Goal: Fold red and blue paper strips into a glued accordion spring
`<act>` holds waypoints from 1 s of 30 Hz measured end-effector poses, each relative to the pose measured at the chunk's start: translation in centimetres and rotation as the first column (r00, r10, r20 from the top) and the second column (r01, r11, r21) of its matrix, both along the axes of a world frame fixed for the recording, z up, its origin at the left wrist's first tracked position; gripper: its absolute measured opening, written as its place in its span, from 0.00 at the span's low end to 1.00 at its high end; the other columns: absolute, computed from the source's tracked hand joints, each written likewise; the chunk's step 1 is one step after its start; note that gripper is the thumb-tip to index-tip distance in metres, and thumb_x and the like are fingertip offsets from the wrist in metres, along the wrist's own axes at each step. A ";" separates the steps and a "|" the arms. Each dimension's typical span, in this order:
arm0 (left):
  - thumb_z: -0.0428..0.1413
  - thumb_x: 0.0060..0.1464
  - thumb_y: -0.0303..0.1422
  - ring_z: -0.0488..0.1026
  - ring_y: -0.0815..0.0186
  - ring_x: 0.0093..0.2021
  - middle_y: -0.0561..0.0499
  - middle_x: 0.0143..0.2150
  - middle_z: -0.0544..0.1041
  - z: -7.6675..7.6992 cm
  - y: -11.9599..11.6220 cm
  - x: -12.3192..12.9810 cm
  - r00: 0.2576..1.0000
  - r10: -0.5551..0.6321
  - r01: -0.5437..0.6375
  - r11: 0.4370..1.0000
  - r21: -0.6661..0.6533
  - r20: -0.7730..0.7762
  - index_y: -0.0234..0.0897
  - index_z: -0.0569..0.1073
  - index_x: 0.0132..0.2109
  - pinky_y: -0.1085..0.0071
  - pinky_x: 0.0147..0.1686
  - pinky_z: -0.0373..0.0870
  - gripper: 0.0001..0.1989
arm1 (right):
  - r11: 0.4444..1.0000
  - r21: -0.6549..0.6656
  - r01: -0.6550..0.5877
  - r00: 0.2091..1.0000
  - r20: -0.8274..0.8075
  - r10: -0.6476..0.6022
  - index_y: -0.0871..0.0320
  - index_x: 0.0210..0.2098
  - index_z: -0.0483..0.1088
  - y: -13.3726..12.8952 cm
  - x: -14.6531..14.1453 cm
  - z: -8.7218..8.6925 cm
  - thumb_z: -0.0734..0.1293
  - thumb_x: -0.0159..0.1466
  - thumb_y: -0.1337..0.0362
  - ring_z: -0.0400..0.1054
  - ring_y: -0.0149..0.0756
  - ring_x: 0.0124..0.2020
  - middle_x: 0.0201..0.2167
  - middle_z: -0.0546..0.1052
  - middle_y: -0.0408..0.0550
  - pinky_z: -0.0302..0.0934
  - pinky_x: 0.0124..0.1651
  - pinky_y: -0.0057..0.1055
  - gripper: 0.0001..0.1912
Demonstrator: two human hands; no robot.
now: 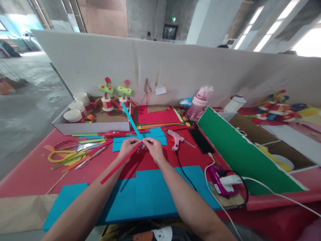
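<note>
My left hand (128, 147) and my right hand (153, 148) meet above the middle of the table, fingertips pinched close together. Between them they hold two paper strips near their ends. The blue paper strip (130, 120) slants up and away to the left; the red paper strip (120, 164) slants down to the left across my left forearm. How the strips join is hidden by my fingers. Beneath the hands lie blue paper pieces (157, 133). A pink hot glue gun (176, 139) rests just right of my right hand.
Scissors (87, 146), paper strips and a pen (91, 157) lie at left. A white box (92, 128) holds paper cups and two paper-cup figures (107, 103). To the right are a phone (202, 140), a purple power strip (222, 182) with cables and a green-sided box (240, 154).
</note>
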State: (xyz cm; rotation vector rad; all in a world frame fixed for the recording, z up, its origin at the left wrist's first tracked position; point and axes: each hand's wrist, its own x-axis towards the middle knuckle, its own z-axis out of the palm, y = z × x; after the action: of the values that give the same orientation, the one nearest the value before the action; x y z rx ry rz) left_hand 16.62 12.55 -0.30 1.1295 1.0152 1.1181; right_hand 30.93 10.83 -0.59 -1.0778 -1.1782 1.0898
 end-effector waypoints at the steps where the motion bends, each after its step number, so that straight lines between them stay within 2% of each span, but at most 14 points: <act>1: 0.65 0.41 0.41 0.67 0.72 0.17 0.50 0.20 0.76 0.1 0.0 0.0 1.000 0.001 -0.001 1.000 0.002 0.001 0.32 0.76 0.30 0.76 0.17 0.63 0.15 | 1.000 0.000 0.004 1.000 -0.003 -0.004 0.57 0.33 0.75 0.0 0.0 0.1 0.68 0.56 0.54 0.71 0.36 0.26 0.22 0.76 0.42 0.65 0.34 0.30 0.13; 6: 0.65 0.42 0.41 0.66 0.72 0.17 0.51 0.20 0.75 0.4 -0.1 0.2 0.998 -0.004 0.004 1.000 0.008 0.065 0.32 0.77 0.31 0.76 0.19 0.63 0.15 | 0.999 0.000 0.038 0.999 -0.032 -0.038 0.57 0.33 0.75 -0.1 -0.2 0.3 0.69 0.55 0.55 0.72 0.36 0.27 0.23 0.76 0.42 0.66 0.35 0.31 0.12; 9: 0.66 0.40 0.37 0.68 0.71 0.20 0.51 0.22 0.75 0.4 -0.3 0.4 0.992 -0.009 0.012 1.000 -0.020 0.125 0.32 0.77 0.33 0.75 0.22 0.64 0.14 | 0.995 -0.054 0.080 0.983 -0.159 -0.087 0.57 0.32 0.73 0.0 -0.3 0.2 0.69 0.54 0.55 0.71 0.35 0.25 0.21 0.75 0.41 0.67 0.35 0.32 0.12; 13: 0.66 0.41 0.35 0.70 0.69 0.24 0.46 0.26 0.76 0.6 -0.6 0.5 0.992 -0.083 0.085 0.996 -0.014 0.097 0.29 0.77 0.32 0.73 0.26 0.67 0.13 | 0.987 -0.124 0.102 0.943 -0.304 -0.136 0.57 0.31 0.71 0.2 -0.5 0.1 0.70 0.51 0.54 0.70 0.33 0.24 0.20 0.73 0.40 0.67 0.34 0.32 0.14; 16: 0.64 0.45 0.37 0.70 0.69 0.25 0.47 0.27 0.76 0.8 -0.8 0.5 0.987 -0.118 0.116 0.993 0.023 0.112 0.29 0.77 0.34 0.72 0.26 0.67 0.13 | 0.989 -0.119 0.092 0.947 -0.296 -0.124 0.57 0.31 0.71 0.1 -0.6 0.2 0.71 0.51 0.55 0.70 0.33 0.24 0.21 0.74 0.40 0.67 0.34 0.31 0.14; 19: 0.64 0.44 0.38 0.68 0.70 0.24 0.52 0.24 0.73 0.9 -0.8 0.5 0.991 -0.034 0.030 0.999 0.039 0.128 0.33 0.75 0.35 0.74 0.25 0.65 0.13 | 0.994 -0.101 0.048 0.967 -0.246 -0.072 0.57 0.31 0.71 -0.1 -0.7 0.4 0.71 0.51 0.55 0.70 0.32 0.25 0.23 0.74 0.40 0.67 0.33 0.30 0.13; 22: 0.64 0.43 0.38 0.66 0.71 0.22 0.55 0.20 0.70 1.0 -0.6 0.5 0.996 0.034 -0.038 0.998 0.040 0.085 0.34 0.73 0.32 0.75 0.23 0.64 0.13 | 0.994 -0.113 0.006 0.972 -0.234 -0.032 0.58 0.30 0.71 -0.2 -0.7 0.5 0.72 0.50 0.55 0.70 0.31 0.25 0.23 0.74 0.40 0.67 0.32 0.28 0.14; 30: 0.65 0.40 0.40 0.66 0.72 0.20 0.55 0.20 0.71 1.3 -0.9 0.6 0.998 0.044 -0.044 0.999 0.006 0.053 0.35 0.71 0.29 0.75 0.23 0.62 0.15 | 0.988 -0.152 -0.012 0.966 -0.255 -0.027 0.59 0.29 0.73 0.0 -0.7 0.1 0.72 0.49 0.52 0.71 0.33 0.26 0.22 0.75 0.42 0.70 0.34 0.32 0.17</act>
State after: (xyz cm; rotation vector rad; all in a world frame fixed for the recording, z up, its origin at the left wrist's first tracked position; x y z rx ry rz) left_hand 17.24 11.66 1.04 1.0817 0.9994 1.1813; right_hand 30.25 10.85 -0.54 -1.0198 -0.8958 1.2881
